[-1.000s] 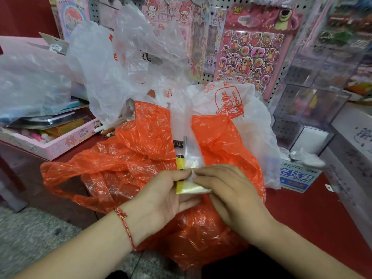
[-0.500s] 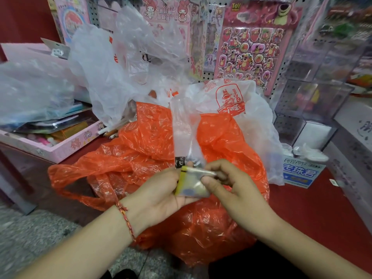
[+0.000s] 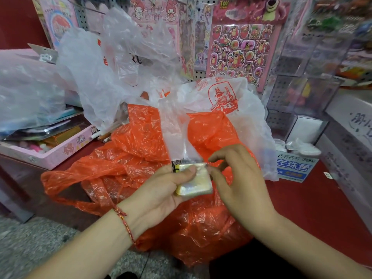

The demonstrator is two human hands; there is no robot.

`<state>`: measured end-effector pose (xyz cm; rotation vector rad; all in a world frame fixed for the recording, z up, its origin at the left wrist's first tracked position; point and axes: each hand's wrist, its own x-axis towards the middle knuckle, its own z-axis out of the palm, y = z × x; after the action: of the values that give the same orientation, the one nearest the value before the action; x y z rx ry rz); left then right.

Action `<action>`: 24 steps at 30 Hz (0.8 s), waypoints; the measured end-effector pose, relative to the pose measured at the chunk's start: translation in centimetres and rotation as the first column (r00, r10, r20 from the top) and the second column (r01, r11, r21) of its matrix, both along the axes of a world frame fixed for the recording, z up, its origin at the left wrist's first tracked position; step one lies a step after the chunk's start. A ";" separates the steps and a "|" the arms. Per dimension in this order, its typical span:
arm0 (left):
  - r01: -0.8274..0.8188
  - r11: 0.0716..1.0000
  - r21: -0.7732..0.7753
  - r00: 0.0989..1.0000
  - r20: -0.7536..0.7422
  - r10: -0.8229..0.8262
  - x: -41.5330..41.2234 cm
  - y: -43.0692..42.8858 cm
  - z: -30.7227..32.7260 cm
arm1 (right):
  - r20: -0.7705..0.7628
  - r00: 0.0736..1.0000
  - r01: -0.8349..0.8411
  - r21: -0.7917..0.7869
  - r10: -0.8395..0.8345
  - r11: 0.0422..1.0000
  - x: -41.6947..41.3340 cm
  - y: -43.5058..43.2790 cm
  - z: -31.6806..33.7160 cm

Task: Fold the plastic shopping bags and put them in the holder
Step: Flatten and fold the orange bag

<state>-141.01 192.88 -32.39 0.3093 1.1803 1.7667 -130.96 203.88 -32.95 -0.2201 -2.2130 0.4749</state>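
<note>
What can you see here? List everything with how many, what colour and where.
folded clear bag: one, clear with yellow edge, in the left hand
orange bag: one, orange, spread under the hands
printed bag: one, white and red, behind the orange bag
loose bags: several, translucent white, heaped back left
tray: one, pink, left
sticker sheet: one, pink, hanging at back
counter: one, red, right
left hand: one, holds the folded clear bag
right hand: one, pinches its top corner
</note>
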 end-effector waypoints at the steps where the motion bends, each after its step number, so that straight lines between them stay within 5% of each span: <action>1: -0.011 1.000 -0.002 1.000 0.015 0.011 0.0 0.0 0.1 | -0.025 0.999 -0.037 0.123 0.041 0.992 0.2 0.1 0.0; 4: -0.006 0.999 0.041 0.998 0.067 0.003 0.1 -0.1 0.4 | 0.146 0.970 -0.239 0.414 0.195 0.878 0.6 -0.3 -0.7; 7: 0.036 0.996 0.082 0.986 0.158 -0.049 -0.3 -0.5 0.7 | 0.293 0.950 -0.266 0.571 0.110 0.777 0.0 -0.1 -2.1; 15: 0.097 0.992 0.078 0.959 0.261 -0.114 0.3 -0.8 1.5 | -0.014 0.987 -0.137 0.445 0.160 0.885 -0.5 0.1 -2.4; 24: 0.096 0.995 -0.029 0.976 0.197 -0.089 0.0 -0.8 1.2 | 0.116 0.946 -0.317 0.545 0.304 0.777 0.4 -0.3 -1.4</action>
<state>-141.05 192.10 -31.22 0.1604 1.0407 1.6512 -130.60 203.55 -34.31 0.4667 -2.3127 -0.0251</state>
